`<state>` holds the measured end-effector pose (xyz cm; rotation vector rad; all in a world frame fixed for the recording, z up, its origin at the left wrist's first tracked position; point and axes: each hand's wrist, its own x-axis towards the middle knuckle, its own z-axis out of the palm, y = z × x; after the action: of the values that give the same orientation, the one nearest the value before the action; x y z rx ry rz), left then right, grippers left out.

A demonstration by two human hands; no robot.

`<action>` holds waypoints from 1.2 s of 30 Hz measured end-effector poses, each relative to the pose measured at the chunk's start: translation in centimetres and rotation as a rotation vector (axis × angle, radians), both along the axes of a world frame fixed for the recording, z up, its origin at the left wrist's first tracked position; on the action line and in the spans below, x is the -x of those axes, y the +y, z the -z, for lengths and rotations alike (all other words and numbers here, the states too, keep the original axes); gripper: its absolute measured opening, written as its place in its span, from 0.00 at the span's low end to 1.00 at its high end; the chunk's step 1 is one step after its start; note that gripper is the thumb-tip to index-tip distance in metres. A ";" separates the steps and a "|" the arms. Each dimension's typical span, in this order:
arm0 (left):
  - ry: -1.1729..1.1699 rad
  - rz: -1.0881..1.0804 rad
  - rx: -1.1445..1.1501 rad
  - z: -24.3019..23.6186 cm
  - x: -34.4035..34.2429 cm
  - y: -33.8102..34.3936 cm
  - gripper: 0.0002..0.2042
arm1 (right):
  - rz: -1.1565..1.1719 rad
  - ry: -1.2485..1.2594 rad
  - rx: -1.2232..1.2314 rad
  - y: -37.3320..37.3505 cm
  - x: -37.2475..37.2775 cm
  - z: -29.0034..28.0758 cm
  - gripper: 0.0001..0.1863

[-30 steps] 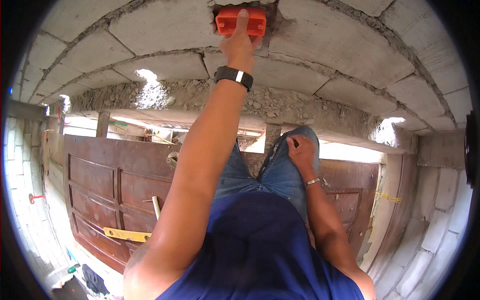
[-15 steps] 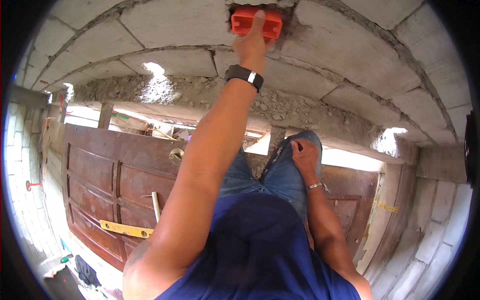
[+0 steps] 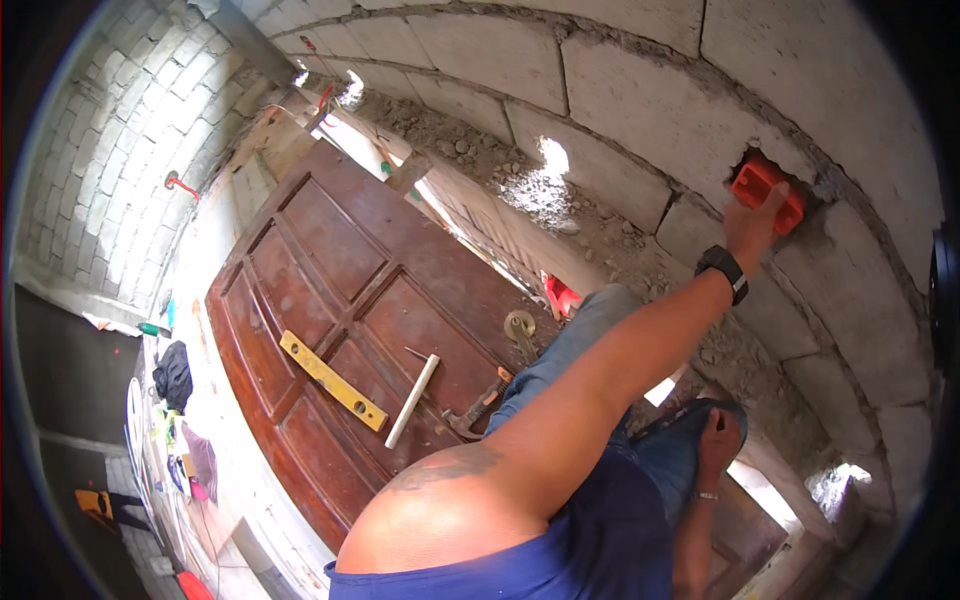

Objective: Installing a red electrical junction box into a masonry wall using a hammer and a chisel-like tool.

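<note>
My left hand (image 3: 750, 228) grips an orange-red electrical box (image 3: 766, 192), with the thumb on its open front. The box sits in a rough-edged hole cut in the pale block wall (image 3: 640, 100). Down on the knee of my blue jeans (image 3: 655, 460) rests my right hand (image 3: 718, 442), its fingers curled in and nothing visible in them. A brown panelled door (image 3: 330, 240) lies flat beside me. On it are a yellow spirit level (image 3: 333, 380), a pale narrow stick (image 3: 412, 402) and a claw hammer (image 3: 478, 405) with an orange and black handle.
Mortar rubble (image 3: 450, 140) lines the foot of the wall, where light comes through gaps. A brass door knob (image 3: 520, 324) stands up from the door. At far left are a whitish block wall (image 3: 130, 170), a red pipe piece (image 3: 182, 185) and a black bag (image 3: 174, 375).
My view has swung left and tilted, bringing the hammer and more of the door into sight. The left hand remains on the box in the hole, and the right stays on my knee.
</note>
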<state>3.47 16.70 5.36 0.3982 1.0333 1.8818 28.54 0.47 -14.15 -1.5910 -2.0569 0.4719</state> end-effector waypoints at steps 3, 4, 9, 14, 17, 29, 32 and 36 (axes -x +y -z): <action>0.102 -0.036 0.043 1.2 0.4 1.2 0.15 | -0.009 -0.048 -0.049 0.4 -0.4 0.8 0.10; 0.097 -0.039 0.032 1.0 0.3 1.1 0.15 | -0.011 -0.053 -0.060 0.5 -0.5 0.6 0.10; 0.095 -0.108 -0.065 0.8 -0.4 0.2 0.19 | -0.109 -0.058 -0.042 0.3 -1.5 1.2 0.10; 0.081 0.039 0.092 0.8 -0.4 -0.5 0.24 | -0.110 0.155 0.178 -1.0 -1.6 -1.5 0.12; 0.185 0.024 0.170 1.2 -0.8 0.0 0.27 | -0.105 0.489 0.348 -3.9 2.1 -9.7 0.14; 0.233 -0.048 0.063 1.2 -0.8 0.3 0.28 | -1.432 0.985 0.333 -13.3 8.6 -40.4 0.07; 0.167 -0.020 0.071 1.6 -1.0 1.0 0.26 | -1.569 1.047 0.344 -13.8 11.1 -40.4 0.06; 0.173 0.110 -0.009 1.7 -1.2 0.1 0.27 | -1.644 1.046 0.399 -12.6 12.5 -39.9 0.06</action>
<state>4.69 16.77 3.70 0.6195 1.0940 1.7776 16.08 -12.16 25.76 0.6533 -1.8452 1.7690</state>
